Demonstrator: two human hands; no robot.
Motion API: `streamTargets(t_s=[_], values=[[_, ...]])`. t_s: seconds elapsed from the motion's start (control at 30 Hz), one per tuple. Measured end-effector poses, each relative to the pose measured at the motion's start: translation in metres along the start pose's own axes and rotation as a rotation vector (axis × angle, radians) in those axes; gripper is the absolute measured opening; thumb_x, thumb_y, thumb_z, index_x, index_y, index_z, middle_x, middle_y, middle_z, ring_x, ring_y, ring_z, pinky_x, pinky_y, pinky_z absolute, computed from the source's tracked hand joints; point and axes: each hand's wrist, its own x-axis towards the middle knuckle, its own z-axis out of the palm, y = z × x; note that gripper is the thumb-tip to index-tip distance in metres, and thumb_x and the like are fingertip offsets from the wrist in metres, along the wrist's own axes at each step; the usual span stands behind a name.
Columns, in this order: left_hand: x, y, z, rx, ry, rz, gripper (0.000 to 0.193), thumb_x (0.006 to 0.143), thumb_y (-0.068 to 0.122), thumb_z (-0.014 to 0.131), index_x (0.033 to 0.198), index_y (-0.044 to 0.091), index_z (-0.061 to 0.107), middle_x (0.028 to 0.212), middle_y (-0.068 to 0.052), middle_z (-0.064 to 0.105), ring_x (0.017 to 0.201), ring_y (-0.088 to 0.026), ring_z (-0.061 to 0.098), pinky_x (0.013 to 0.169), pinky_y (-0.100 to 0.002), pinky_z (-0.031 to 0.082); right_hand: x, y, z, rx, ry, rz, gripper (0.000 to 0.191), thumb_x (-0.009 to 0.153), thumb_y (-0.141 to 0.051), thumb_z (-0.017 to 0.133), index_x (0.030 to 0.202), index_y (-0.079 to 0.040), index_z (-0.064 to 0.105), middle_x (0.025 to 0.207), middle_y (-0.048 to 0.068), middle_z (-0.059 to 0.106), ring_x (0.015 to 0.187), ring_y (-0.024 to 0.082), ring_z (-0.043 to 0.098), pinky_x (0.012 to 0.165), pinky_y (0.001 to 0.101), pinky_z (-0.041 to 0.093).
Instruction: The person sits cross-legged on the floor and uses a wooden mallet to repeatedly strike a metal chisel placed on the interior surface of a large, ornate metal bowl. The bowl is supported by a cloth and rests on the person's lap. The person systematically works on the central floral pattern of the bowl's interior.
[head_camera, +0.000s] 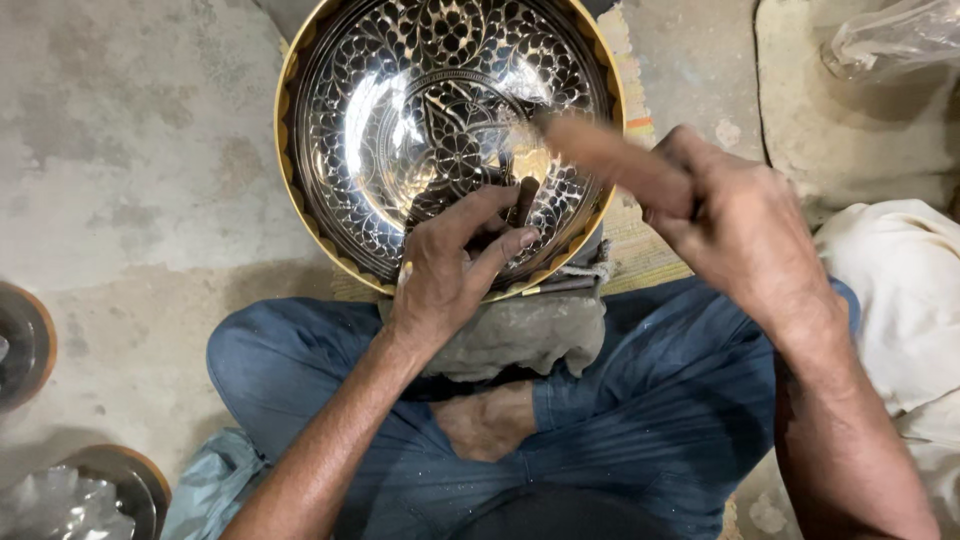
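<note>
On the grey concrete floor (130, 180), a person sits cross-legged in blue trousers (640, 400), one bare foot (487, 420) tucked between the knees. Propped against the lap and tilted toward the camera is a large round metal bowl with a gold-coloured rim and a shiny interior covered in dark engraved floral patterns (400, 100). Its lower edge rests on a crumpled grey cloth (530, 335) lying over the legs, and a woven straw mat (640, 240) lies beneath and to the right of it.

A pale off-white cloth bundle (900, 300) sits at the right edge, well apart from the bowl, with a crinkled clear plastic bag (890, 35) above it in the upper right corner. Along the left edge are two dark round dishes with brownish rims (25, 345), partly cut off by the frame.

Near the bowl's lower inner surface, the left hand (450, 270) pinches a short dark metal punch (524, 200) between thumb and fingers, its tip set against the engraved pattern. The right hand (730, 220) is closed in a fist around a wooden-handled tool (600, 155), which is blurred and raised over the bowl just above the punch; its striking end cannot be made out.
</note>
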Motion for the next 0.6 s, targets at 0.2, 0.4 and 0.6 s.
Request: streamTargets(t_s=[0.2,0.4,0.6], values=[[0.0004,0.0044,-0.0024,0.002,-0.029,-0.066,0.04,0.098,0.032,0.074,0.128,0.008,0.066,0.115,-0.01,0.076,0.086,-0.015,0.075,0.065,-0.029,0.063,-0.0015,0.0009,0.0033,0.009,0.019,-0.037,0.038,0.089,-0.015,0.078,0.12,-0.004,0.059,0.099,0.017,0.075,0.085,0.029,0.075,0.076,0.0443,0.062],[0.0011,0.0049,-0.0022,0.007,-0.038,-0.071,0.042,0.097,0.033,0.074,0.129,0.008,0.067,0.12,-0.011,0.075,0.088,-0.015,0.076,0.069,-0.03,0.064,-0.0003,0.0026,0.0058,-0.002,-0.018,0.012,0.032,0.089,-0.013,0.077,0.116,-0.007,0.06,0.094,0.017,0.075,0.083,0.031,0.074,0.073,0.0453,0.061],[-0.0013,0.002,-0.0008,0.019,-0.041,-0.072,0.042,0.096,0.033,0.075,0.128,0.007,0.068,0.12,-0.011,0.076,0.092,-0.016,0.077,0.073,-0.031,0.065,-0.0019,0.0053,0.0065,-0.06,-0.002,-0.034,0.029,0.09,-0.012,0.076,0.113,-0.005,0.06,0.09,0.017,0.075,0.08,0.028,0.075,0.072,0.0432,0.062]])
